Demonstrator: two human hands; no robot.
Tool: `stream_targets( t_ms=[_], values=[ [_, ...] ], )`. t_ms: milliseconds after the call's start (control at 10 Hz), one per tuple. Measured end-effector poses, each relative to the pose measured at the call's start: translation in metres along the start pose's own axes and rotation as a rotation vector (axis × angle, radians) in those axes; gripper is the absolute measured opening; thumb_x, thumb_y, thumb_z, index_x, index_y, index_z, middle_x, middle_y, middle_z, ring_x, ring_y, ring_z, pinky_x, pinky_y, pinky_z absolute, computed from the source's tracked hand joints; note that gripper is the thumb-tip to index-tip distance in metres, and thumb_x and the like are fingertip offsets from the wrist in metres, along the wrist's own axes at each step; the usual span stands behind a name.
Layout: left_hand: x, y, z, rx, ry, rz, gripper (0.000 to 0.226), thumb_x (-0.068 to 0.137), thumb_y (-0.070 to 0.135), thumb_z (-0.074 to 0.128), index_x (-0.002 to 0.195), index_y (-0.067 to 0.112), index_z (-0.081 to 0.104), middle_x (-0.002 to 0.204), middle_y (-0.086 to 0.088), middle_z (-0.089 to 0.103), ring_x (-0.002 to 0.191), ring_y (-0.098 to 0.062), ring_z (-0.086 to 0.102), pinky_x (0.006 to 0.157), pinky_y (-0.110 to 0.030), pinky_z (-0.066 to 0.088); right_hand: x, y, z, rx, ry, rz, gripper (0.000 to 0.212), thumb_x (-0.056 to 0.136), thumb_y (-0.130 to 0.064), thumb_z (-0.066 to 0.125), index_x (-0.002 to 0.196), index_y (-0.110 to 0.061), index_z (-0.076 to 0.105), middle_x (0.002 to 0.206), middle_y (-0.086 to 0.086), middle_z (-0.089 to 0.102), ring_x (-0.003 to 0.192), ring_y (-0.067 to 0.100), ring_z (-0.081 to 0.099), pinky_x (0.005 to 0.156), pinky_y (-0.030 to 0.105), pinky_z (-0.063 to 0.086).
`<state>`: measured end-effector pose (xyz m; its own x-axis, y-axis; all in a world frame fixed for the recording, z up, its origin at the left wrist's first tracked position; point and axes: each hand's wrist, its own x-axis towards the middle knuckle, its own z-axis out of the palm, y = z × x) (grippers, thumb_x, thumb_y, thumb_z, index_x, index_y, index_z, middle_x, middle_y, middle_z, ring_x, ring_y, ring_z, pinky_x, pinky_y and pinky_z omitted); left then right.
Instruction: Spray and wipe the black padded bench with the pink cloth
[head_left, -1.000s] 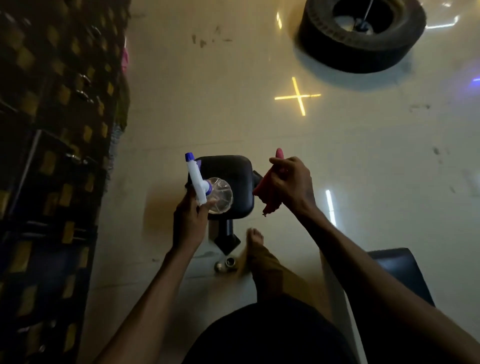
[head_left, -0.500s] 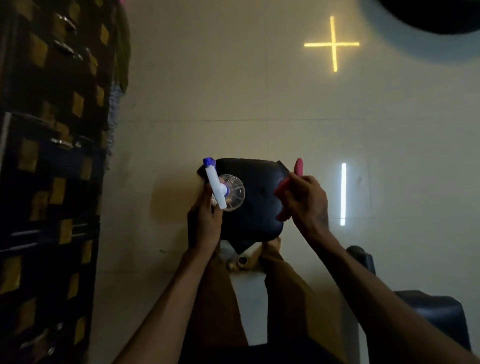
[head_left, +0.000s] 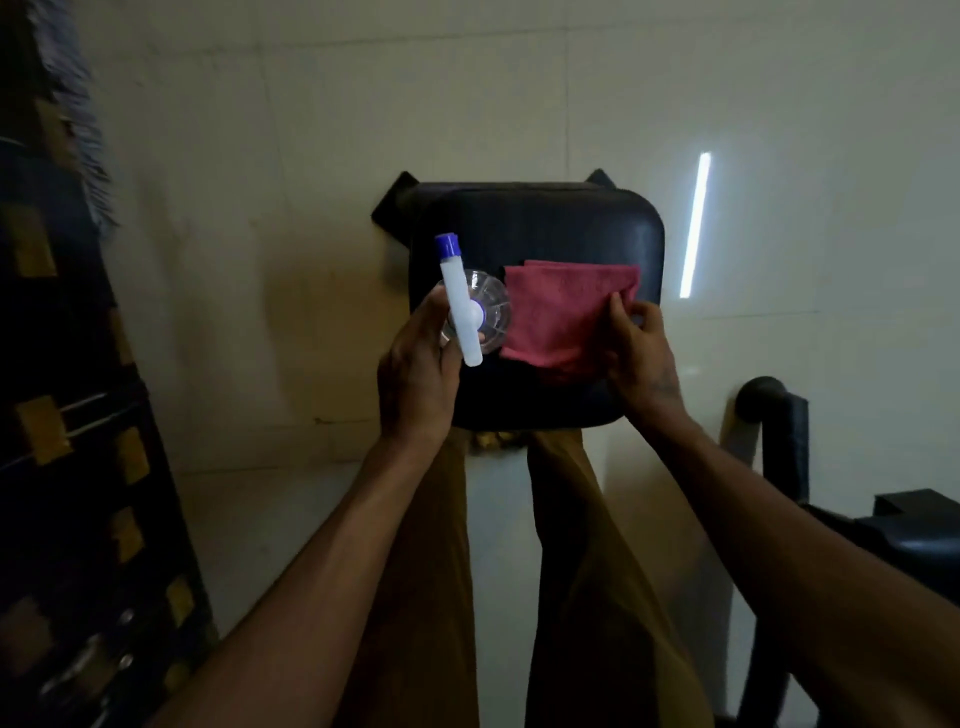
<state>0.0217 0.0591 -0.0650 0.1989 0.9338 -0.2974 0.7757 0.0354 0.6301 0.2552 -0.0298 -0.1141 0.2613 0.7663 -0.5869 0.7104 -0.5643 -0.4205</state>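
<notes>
1. Gripping the spray bottle (head_left: 470, 306), the left hand (head_left: 415, 374) hovers at the surface's (head_left: 535, 223) 9 o'clock edge
2. Right hand (head_left: 641, 345) pinches the pink cloth (head_left: 563, 312) spread mid-pad; wiping seems barely begun

Pink cloth (head_left: 566, 312) lies flat (folded) on black bench (head_left: 535, 228).

A single head-worn wide-angle camera looks steeply down from close above the square black padded bench seat (head_left: 535, 228), which sits mid-frame on the pale tiled floor (head_left: 291, 130). Both forearms enter from the bottom edge, reaching up toward the centre. No second view overlaps it.
</notes>
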Motion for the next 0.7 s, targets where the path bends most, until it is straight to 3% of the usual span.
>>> stream_targets(
  t_ms=[100,200,300,400,500,600,700],
  values=[
    [-0.003,0.0,0.002,-0.001,-0.038,0.023,0.041,0.093,0.031,0.046,0.122,0.009,0.065,0.116,-0.015,0.071,0.099,-0.024,0.064,0.076,-0.017,0.039,-0.001,-0.003,0.007,-0.012,0.045,0.03,0.075,0.089,0.001,0.057,0.157,-0.012,0.026,0.141,0.018,0.036,0.113,0.034,0.052,0.083,0.029,0.047],
    [-0.002,0.004,-0.002,-0.054,-0.045,-0.006,0.035,0.091,0.035,0.04,0.116,0.022,0.06,0.116,-0.011,0.07,0.1,-0.022,0.061,0.074,-0.014,0.035,-0.009,0.002,0.003,-0.024,0.083,0.04,0.074,0.093,-0.002,0.056,0.158,-0.013,0.022,0.147,0.018,0.031,0.123,0.033,0.048,0.09,0.027,0.044],
    [-0.006,0.003,-0.002,-0.095,-0.064,-0.004,0.033,0.088,0.03,0.044,0.114,0.018,0.062,0.114,-0.011,0.07,0.099,-0.023,0.062,0.071,-0.007,0.034,-0.007,0.007,-0.002,-0.049,0.072,0.046,0.075,0.093,-0.002,0.057,0.158,-0.01,0.021,0.152,0.022,0.027,0.131,0.039,0.043,0.1,0.034,0.046],
    [-0.011,-0.005,0.005,-0.104,-0.084,-0.028,0.039,0.092,0.027,0.049,0.123,0.008,0.063,0.12,-0.017,0.067,0.106,-0.029,0.062,0.078,-0.008,0.034,-0.001,0.009,-0.005,-0.124,0.002,0.015,0.082,0.091,-0.007,0.065,0.158,-0.007,0.019,0.157,0.024,0.022,0.138,0.043,0.036,0.108,0.049,0.046],
    [-0.014,-0.01,0.008,-0.071,-0.104,-0.061,0.035,0.097,0.011,0.059,0.13,-0.001,0.059,0.131,-0.02,0.061,0.118,-0.031,0.057,0.088,-0.001,0.029,-0.003,0.006,-0.01,-0.206,0.005,0.004,0.082,0.09,-0.024,0.067,0.157,-0.01,0.022,0.159,0.023,0.019,0.135,0.045,0.038,0.106,0.053,0.047],
    [-0.018,-0.006,0.004,-0.05,-0.161,-0.047,0.045,0.101,0.013,0.054,0.145,0.008,0.048,0.149,-0.01,0.049,0.135,-0.018,0.045,0.108,-0.008,0.028,-0.013,0.002,-0.02,-0.294,-0.019,0.042,0.091,0.088,-0.045,0.066,0.159,-0.015,0.017,0.159,0.025,0.021,0.138,0.045,0.034,0.107,0.058,0.042],
    [-0.018,-0.009,-0.005,-0.011,-0.156,0.012,0.055,0.094,0.024,0.062,0.145,0.015,0.046,0.147,-0.005,0.049,0.13,-0.011,0.045,0.104,-0.026,0.04,-0.036,-0.017,-0.031,-0.132,-0.019,0.033,0.077,0.094,-0.044,0.061,0.156,-0.014,0.026,0.16,0.018,0.03,0.142,0.04,0.035,0.11,0.055,0.04]
  ],
)
